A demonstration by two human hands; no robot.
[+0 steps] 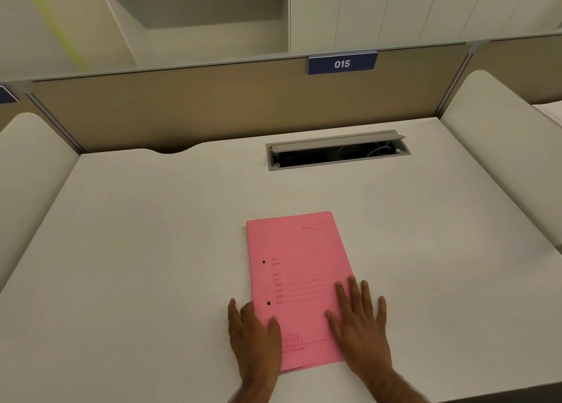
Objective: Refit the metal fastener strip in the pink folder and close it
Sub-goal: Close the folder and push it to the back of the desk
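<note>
The pink folder (299,269) lies shut and flat on the white desk (152,250), its printed cover up, with two small dark holes near its left edge. My left hand (254,337) rests at the folder's lower left corner, thumb on the cover and fingers along the spine edge. My right hand (360,323) lies flat, fingers spread, over the folder's lower right edge and partly on the desk. The metal fastener strip is not visible.
A grey cable hatch (336,148) stands open at the back of the desk, right of centre. A tan partition (213,104) with a blue "015" sign (342,63) closes off the back. Padded side panels flank the desk on both sides.
</note>
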